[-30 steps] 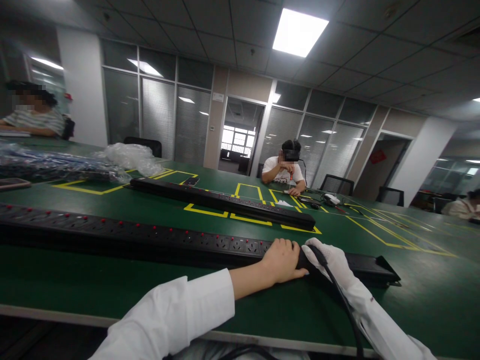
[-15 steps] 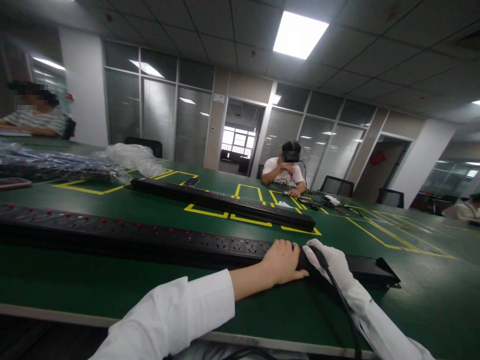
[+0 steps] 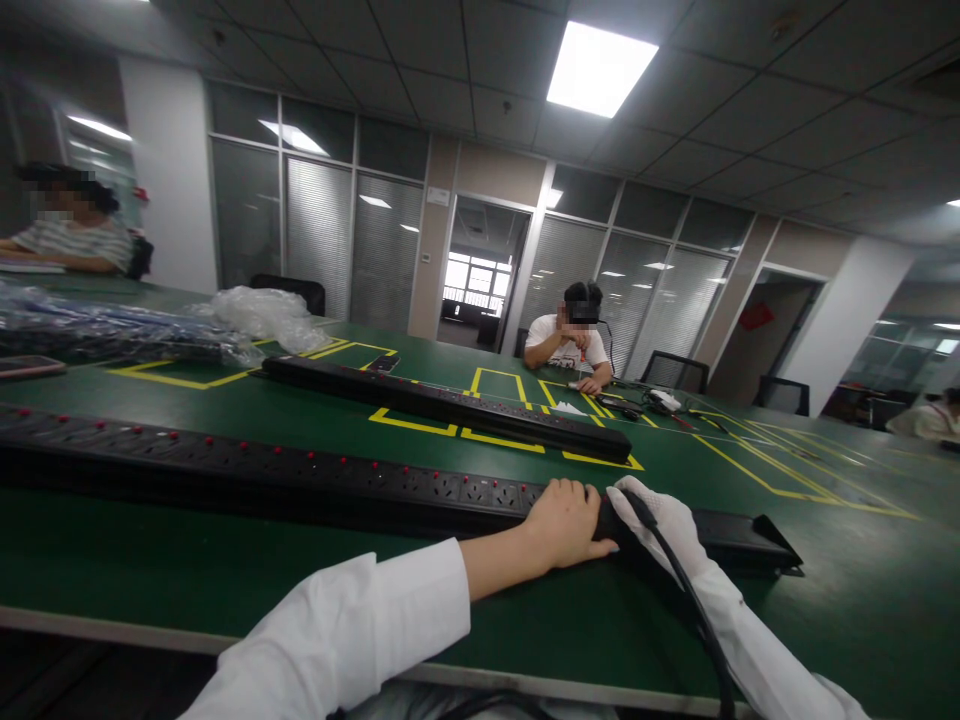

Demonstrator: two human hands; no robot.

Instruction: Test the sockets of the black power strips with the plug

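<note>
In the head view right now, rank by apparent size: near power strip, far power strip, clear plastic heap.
1. near power strip
2. far power strip, though it lies farther away, so true size is unsure
3. clear plastic heap

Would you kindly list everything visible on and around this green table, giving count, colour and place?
Near power strip: 1, black with red switches, along the front edge.
Far power strip: 1, black, mid-table over yellow markings.
Plastic wrap: 1 heap, clear, far left.
Wrapped bundle: 1, bluish, left.
Table: 1, green.
Co-workers: 2 seated, one opposite, one far left.
Cable: 1, black, over the right wrist.
Left hand: bare, resting on the near power strip.
Right hand: white-gloved, on the same strip, beside the left.
</note>
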